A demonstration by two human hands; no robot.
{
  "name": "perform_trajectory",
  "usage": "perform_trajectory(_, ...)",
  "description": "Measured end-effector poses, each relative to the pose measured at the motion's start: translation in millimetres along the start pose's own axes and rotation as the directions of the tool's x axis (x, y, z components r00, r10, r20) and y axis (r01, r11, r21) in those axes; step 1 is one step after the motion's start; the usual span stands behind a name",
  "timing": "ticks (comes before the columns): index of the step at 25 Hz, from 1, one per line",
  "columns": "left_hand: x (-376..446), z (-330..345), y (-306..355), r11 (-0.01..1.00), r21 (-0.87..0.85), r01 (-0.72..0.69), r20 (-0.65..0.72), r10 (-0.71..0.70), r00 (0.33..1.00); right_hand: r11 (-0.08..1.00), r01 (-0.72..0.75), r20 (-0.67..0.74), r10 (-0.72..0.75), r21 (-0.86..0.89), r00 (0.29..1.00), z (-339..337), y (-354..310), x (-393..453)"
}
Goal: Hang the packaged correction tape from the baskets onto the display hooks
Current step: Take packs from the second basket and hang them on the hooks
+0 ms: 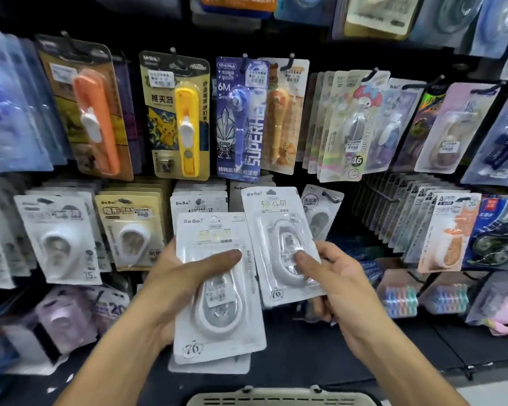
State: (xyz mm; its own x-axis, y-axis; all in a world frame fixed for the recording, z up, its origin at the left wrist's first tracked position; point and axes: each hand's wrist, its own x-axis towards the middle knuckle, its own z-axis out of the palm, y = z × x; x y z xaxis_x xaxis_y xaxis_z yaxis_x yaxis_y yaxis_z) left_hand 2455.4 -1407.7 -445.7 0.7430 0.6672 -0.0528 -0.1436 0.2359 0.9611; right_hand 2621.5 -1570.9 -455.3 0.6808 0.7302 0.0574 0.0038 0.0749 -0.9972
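— What is each hand doing?

— The left hand (170, 276) grips a small stack of white packs (217, 291), thumb pressed across the top one; at least one more pack peeks out underneath. The right hand (335, 285) pinches a single pack (279, 244), thumb on its clear bubble, and holds it up near the lower row of the rack.

— Where does that one go?

— Probably onto the hook (330, 197) just right of it, where a similar pack already hangs. The basket (279, 398) sits at the near edge, below the arms.

— What could go wrong?

— The hang hole at the top of the pack is small and the pack is tilted, so it may miss the hook tip and bend the card. The bubble looks slick, so a thumb pinch could slip. And the left stack is loose; the bottom pack could slide out and drop.
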Motion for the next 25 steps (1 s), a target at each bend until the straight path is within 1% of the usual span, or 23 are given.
perform_trajectory(2,-0.7,-17.1,10.1,0.993,0.078,-0.090,-0.126,0.099,0.987,0.999,0.040,-0.099,-0.044,-0.035,0.994,10.3,4.6,5.0)
perform_trajectory(3,-0.5,-25.0,13.5,0.990,0.080,-0.116,-0.170,0.129,0.977,0.998,0.049,-0.129,-0.055,-0.046,0.990,13.8,7.8,7.7)
perform_trajectory(4,0.0,-30.7,15.0,0.990,0.054,-0.134,-0.191,0.141,0.971,0.997,0.049,-0.131,-0.056,-0.056,0.990,16.8,11.3,9.5)
perform_trajectory(5,0.2,-33.1,15.1,0.989,0.020,-0.144,-0.194,0.145,0.970,0.998,0.027,-0.109,-0.032,-0.048,0.994,20.6,14.7,10.2)
perform_trajectory(8,-0.3,-25.3,8.7,0.989,-0.037,-0.141,-0.185,0.132,0.974,0.992,-0.111,-0.032,0.113,0.057,0.993,31.9,25.8,11.9)
perform_trajectory(9,-0.9,-22.2,6.1,0.989,-0.046,-0.139,-0.178,0.129,0.976,0.990,-0.120,-0.044,0.123,0.068,0.991,35.6,27.9,12.3)
perform_trajectory(12,0.0,-18.2,3.5,0.987,-0.084,-0.137,-0.141,0.124,0.982,0.997,-0.073,-0.133,0.076,0.028,0.988,38.9,24.5,13.5)
perform_trajectory(13,0.8,-18.0,3.8,0.986,-0.089,-0.138,-0.139,0.125,0.982,0.995,-0.075,-0.132,0.083,0.067,0.988,38.1,23.1,14.6)
perform_trajectory(15,3.3,-17.3,2.2,0.984,-0.093,-0.150,-0.155,0.134,0.979,0.964,-0.117,-0.072,0.138,0.238,0.988,37.3,23.3,12.8)
perform_trajectory(16,4.4,-15.0,0.0,0.982,-0.104,-0.158,-0.172,0.138,0.975,0.960,-0.123,-0.023,0.133,0.251,0.991,39.4,23.1,8.8)
perform_trajectory(17,5.4,-11.7,-3.5,0.980,-0.112,-0.167,-0.194,0.143,0.970,0.978,-0.107,0.047,0.100,0.180,0.994,44.5,23.5,4.4)
perform_trajectory(19,7.1,-3.5,-11.4,0.976,-0.111,-0.189,-0.223,0.161,0.962,1.000,-0.003,0.214,0.009,-0.028,0.977,58.7,23.4,-5.9)
perform_trajectory(20,7.3,0.8,-14.6,0.976,-0.110,-0.187,-0.213,0.160,0.964,0.996,0.053,0.229,-0.036,-0.067,0.973,63.9,22.0,-9.1)
perform_trajectory(21,7.2,3.4,-16.6,0.979,-0.117,-0.169,-0.179,0.146,0.973,0.995,0.085,0.198,-0.074,-0.045,0.977,66.8,19.3,-10.0)
perform_trajectory(23,6.6,3.7,-16.7,0.986,-0.125,-0.114,-0.069,0.106,0.992,0.990,0.058,0.102,-0.071,0.125,0.992,63.8,13.0,-7.2)
perform_trajectory(24,6.0,1.4,-15.9,0.988,-0.116,-0.100,-0.018,0.098,0.995,0.977,0.031,0.061,-0.045,0.211,0.997,59.7,10.9,-4.4)
perform_trajectory(25,5.3,-0.6,-15.2,0.991,-0.096,-0.097,0.019,0.100,0.995,0.967,0.004,0.025,-0.010,0.255,1.000,55.2,9.4,-1.7)
